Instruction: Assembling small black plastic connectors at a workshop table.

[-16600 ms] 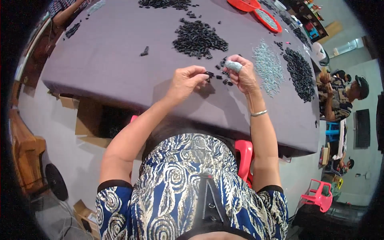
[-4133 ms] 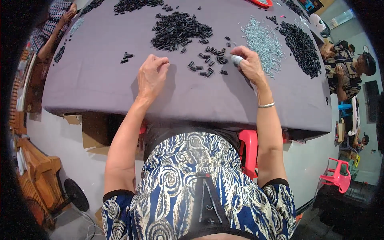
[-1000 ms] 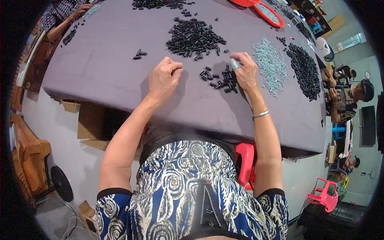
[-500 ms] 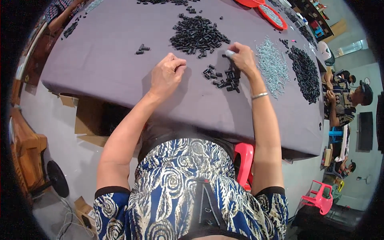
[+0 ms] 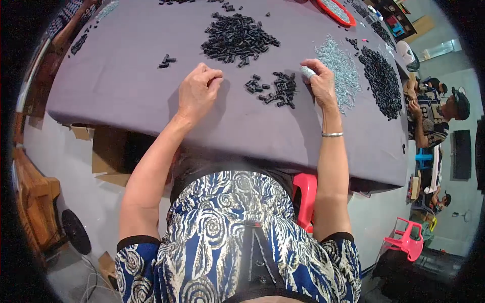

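Observation:
My left hand (image 5: 198, 92) is closed just above the grey cloth, its fingertips pinched together; whatever lies in them is hidden. Off its fingertips lies a big heap of small black cylindrical pieces (image 5: 236, 39). My right hand (image 5: 323, 85), with a metal bangle at the wrist, is curled at the left edge of a spread of small silvery metal pieces (image 5: 343, 73). Something whitish covers or sits at its thumb tip, and I cannot make out what the fingers hold. Between my hands lies a smaller group of black pieces (image 5: 283, 90). A few more black pieces (image 5: 166, 61) lie left of the heap.
Another black heap (image 5: 380, 83) lies at the table's right side. A red tray (image 5: 337, 11) of silvery pieces stands far right. A cardboard box (image 5: 108, 159) is under the front edge, and a pink chair (image 5: 304, 199) is beside me. Other people (image 5: 429, 118) sit to the right.
My right hand has moved right, from above the smaller black group to the edge of the silvery pieces. My left hand stays closed in nearly the same place. The view has shifted slightly.

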`<state>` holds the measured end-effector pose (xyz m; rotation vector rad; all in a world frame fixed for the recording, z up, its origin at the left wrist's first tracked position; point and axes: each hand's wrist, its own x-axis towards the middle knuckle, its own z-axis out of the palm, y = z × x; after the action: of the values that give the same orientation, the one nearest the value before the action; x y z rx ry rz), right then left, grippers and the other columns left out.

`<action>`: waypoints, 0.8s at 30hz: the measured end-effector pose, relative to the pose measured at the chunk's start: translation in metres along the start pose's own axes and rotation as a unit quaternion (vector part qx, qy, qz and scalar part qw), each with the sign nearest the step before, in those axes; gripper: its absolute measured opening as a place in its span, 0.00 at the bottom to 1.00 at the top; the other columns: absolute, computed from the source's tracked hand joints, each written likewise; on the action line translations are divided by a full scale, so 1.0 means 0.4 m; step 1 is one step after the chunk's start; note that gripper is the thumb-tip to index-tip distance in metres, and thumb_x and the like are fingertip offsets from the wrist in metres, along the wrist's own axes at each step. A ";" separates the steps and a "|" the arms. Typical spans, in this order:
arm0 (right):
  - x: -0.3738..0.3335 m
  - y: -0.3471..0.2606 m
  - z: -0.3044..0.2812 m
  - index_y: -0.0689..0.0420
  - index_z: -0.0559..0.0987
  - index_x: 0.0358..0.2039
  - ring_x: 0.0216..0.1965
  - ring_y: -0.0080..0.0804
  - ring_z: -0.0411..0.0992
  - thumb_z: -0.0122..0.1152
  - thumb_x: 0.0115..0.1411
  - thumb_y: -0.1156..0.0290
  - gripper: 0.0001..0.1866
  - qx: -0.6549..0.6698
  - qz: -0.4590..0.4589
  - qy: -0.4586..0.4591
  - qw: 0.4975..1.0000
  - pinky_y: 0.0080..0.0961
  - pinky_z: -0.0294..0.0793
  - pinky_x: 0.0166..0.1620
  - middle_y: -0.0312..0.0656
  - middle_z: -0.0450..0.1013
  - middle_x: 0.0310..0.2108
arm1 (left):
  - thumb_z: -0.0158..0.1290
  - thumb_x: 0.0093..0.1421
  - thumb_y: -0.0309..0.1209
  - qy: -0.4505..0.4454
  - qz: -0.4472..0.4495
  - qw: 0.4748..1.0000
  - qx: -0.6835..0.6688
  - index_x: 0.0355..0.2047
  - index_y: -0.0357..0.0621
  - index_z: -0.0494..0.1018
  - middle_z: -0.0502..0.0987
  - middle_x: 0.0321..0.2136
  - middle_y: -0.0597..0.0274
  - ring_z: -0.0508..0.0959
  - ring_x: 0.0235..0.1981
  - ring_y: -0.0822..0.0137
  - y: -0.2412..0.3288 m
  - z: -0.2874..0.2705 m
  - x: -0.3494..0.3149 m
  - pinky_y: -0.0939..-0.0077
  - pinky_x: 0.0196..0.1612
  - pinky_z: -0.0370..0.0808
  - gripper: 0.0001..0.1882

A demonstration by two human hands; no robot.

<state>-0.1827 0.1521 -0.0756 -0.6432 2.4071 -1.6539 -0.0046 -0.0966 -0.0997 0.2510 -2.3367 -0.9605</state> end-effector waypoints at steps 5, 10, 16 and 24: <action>-0.009 0.007 -0.026 0.58 0.78 0.35 0.26 0.13 0.63 0.57 0.55 0.77 0.07 -0.045 0.005 -0.004 0.999 0.13 0.62 0.28 0.28 0.70 0.26 | 0.56 0.53 0.24 -0.003 -0.016 1.000 -0.009 0.32 0.38 0.76 0.73 0.25 0.62 0.73 0.26 0.69 -0.002 -0.004 0.001 0.76 0.31 0.70 0.06; -0.013 0.012 -0.003 0.57 0.77 0.37 0.28 0.28 0.71 0.59 0.53 0.76 0.09 -0.223 -0.194 -0.015 0.955 0.24 0.69 0.32 0.38 0.72 0.29 | 0.56 0.53 0.24 0.038 0.003 0.997 -0.070 0.32 0.38 0.76 0.73 0.23 0.63 0.72 0.23 0.73 0.004 -0.002 0.007 0.80 0.28 0.69 0.05; -0.015 0.010 0.006 0.56 0.78 0.36 0.33 0.42 0.72 0.56 0.51 0.78 0.11 -0.304 -0.237 -0.056 0.921 0.32 0.71 0.38 0.44 0.71 0.31 | 0.56 0.55 0.27 -0.005 -0.094 0.981 -0.171 0.32 0.38 0.77 0.72 0.18 0.65 0.70 0.18 0.77 0.064 -0.021 0.005 0.79 0.24 0.69 0.06; -0.020 -0.005 0.022 0.59 0.77 0.31 0.30 0.42 0.73 0.57 0.49 0.78 0.07 -0.305 -0.231 -0.033 0.923 0.33 0.72 0.35 0.45 0.71 0.28 | 0.54 0.60 0.35 -0.058 -0.095 0.966 -0.235 0.25 0.36 0.77 0.68 0.14 0.73 0.64 0.16 0.82 0.063 -0.018 -0.007 0.85 0.19 0.62 0.14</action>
<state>-0.1717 0.1473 -0.0779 -1.4220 2.8727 -0.9201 0.0031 -0.0817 -0.0796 0.2305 -2.1308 -1.6267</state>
